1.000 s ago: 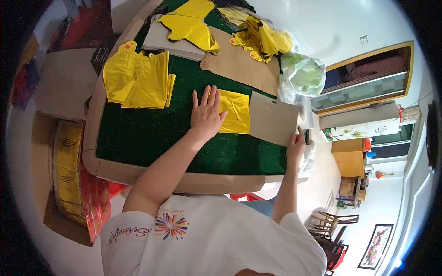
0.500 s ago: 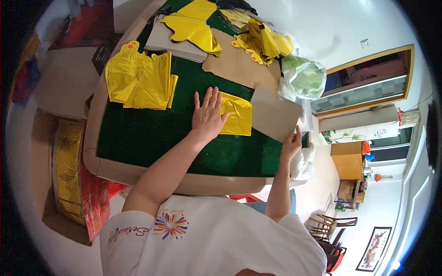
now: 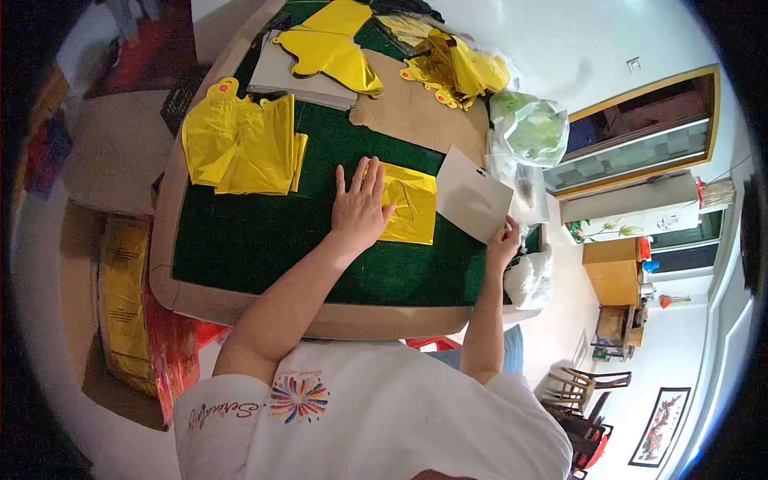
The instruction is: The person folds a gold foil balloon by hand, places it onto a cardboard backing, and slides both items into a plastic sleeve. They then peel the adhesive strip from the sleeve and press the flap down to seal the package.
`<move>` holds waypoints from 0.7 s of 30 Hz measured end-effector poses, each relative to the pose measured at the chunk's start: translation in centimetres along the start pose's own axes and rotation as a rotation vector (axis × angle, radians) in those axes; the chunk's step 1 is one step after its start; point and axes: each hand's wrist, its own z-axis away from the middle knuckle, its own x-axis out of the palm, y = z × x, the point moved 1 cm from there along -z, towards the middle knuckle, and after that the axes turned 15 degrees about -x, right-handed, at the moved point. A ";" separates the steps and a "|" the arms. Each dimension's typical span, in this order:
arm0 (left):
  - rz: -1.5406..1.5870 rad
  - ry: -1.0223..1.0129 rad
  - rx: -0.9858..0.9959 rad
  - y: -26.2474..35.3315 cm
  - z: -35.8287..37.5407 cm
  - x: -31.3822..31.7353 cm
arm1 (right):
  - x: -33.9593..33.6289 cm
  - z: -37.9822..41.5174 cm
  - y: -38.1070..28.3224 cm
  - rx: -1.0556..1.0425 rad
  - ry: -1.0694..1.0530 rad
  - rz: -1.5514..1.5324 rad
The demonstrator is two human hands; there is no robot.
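My left hand [image 3: 358, 210] lies flat with its fingers spread, partly on a folded yellow foil sheet [image 3: 418, 206] and partly on the green table cover [image 3: 264, 240]. By its lower right corner, my right hand [image 3: 502, 243] pinches a pale grey cardboard sheet [image 3: 474, 196]. That sheet is tilted, its left edge beside the foil, and a small dark mark or notch shows near its upper edge. To the left of my left hand is a stack of yellow foil pieces [image 3: 240, 148] with rounded tabs marked in red.
At the far side are a yellow foil shape [image 3: 328, 44] over pale sheets [image 3: 276, 80], brown cardboard [image 3: 424, 112], crumpled yellow foil [image 3: 468, 68] and a plastic bag [image 3: 528, 128]. An open carton [image 3: 88, 320] with yellow packs stands left of the table. White plastic [image 3: 530, 280] lies at the right edge.
My right hand has turned the cardboard sheet and drawn it slightly left, so the dark notch now shows. My left hand stays pressed on the foil.
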 end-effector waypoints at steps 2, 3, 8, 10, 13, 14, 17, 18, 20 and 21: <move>0.000 0.001 -0.003 0.0 0.0 -0.1 | 0.7 0.0 0.3 -0.037 0.034 0.003; 0.003 0.004 -0.006 0.1 0.0 -0.1 | 0.9 -0.1 -0.1 -0.077 0.069 0.008; -0.020 -0.014 -0.009 0.1 0.0 0.0 | 3.4 -1.1 -0.1 -0.035 0.310 -0.141; -0.038 -0.011 -0.016 0.1 0.0 0.0 | 5.3 -1.7 -0.2 -0.018 0.308 -0.242; -0.065 -0.026 -0.018 0.2 0.0 -0.3 | 6.5 -1.1 -2.6 -0.029 0.079 -0.234; -0.066 -0.026 -0.018 0.1 0.0 -0.3 | 6.7 -1.0 -3.4 -0.029 0.079 -0.235; -0.034 -0.018 -0.011 0.1 0.0 -0.3 | 7.2 -1.1 -5.2 -0.002 -0.015 -0.403; -0.042 -0.021 -0.012 0.2 0.0 -0.4 | 7.1 -1.1 -6.0 0.003 -0.099 -0.413; -0.050 -0.023 -0.014 0.2 0.0 -0.4 | 6.6 -1.1 -7.3 -0.021 -0.225 -0.431; -0.043 -0.013 -0.012 0.2 0.0 -0.3 | 6.6 -1.1 -7.2 -0.023 -0.226 -0.431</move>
